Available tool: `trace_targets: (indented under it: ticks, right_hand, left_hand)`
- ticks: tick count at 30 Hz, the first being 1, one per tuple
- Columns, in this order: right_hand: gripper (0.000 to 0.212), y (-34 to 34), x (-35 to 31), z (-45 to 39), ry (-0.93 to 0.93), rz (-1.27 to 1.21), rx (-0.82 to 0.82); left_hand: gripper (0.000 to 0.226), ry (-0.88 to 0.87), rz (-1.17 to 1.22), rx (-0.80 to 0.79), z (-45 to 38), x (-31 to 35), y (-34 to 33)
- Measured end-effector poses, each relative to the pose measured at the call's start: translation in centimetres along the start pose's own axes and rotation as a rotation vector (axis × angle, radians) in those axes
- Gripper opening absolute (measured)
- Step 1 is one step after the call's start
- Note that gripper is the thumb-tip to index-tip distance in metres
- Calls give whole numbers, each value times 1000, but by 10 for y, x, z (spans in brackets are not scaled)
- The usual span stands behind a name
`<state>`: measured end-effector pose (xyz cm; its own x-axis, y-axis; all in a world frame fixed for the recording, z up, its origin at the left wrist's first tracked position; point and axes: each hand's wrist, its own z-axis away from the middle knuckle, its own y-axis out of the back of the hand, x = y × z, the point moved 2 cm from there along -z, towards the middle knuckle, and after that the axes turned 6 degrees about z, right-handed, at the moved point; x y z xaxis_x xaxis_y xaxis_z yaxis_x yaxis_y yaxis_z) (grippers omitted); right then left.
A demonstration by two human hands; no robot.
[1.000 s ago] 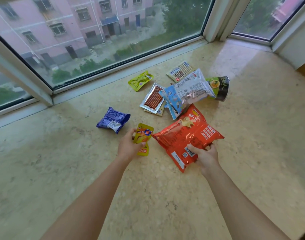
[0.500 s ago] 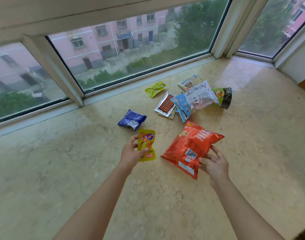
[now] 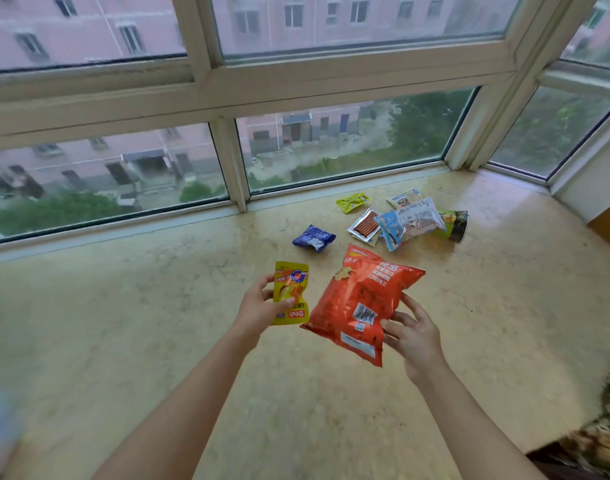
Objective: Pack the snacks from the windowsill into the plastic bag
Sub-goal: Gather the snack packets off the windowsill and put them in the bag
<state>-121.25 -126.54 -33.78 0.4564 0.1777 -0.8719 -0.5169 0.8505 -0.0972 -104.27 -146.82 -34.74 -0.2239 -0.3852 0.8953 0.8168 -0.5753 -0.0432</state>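
Glossy foil chip bag (image 3: 360, 299); polished marble-look sill (image 3: 158, 306)

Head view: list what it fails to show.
- Plastic bag: not identifiable; only a blurred patch at the lower-left edge.
- Right hand: its thumb is hidden behind the red chip bag.
- Flat packet under the sausage pack: mostly covered.
- Printed text on the far snacks: too small.

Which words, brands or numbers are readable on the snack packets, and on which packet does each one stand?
Nothing can be quoted with certainty.
Red chip bag: white Chinese characters, a barcode label, too blurred to read.
Yellow pouch: print appears upside down, too blurred to read.
Blue packet: white label, too small.
Packets by the window: print too small.
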Motion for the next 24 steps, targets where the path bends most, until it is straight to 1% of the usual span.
trace_targets:
  ticks: [7, 10, 14, 18, 21, 24]
  right_hand:
    - [65, -36, -11, 120, 50, -3, -189]
    - [61, -55, -4, 170, 43, -1, -275]
    - [63, -88, 14, 229, 12, 42, -383]
    - [60, -139, 28, 278, 0, 109, -494]
    - [55, -191, 34, 310, 1, 156, -573]
    - [50, -253, 46, 335, 7, 193, -649]
  left_hand:
    - [60, -88, 102, 81, 146, 12, 77]
    - [59, -108, 143, 128, 209, 3, 120]
    - [58, -111, 173, 224, 288, -18, 184]
    - [58, -132, 169, 343, 352, -33, 253]
    - [53, -173, 167, 456, 381, -39, 308]
    - [55, -207, 176, 535, 401, -41, 367]
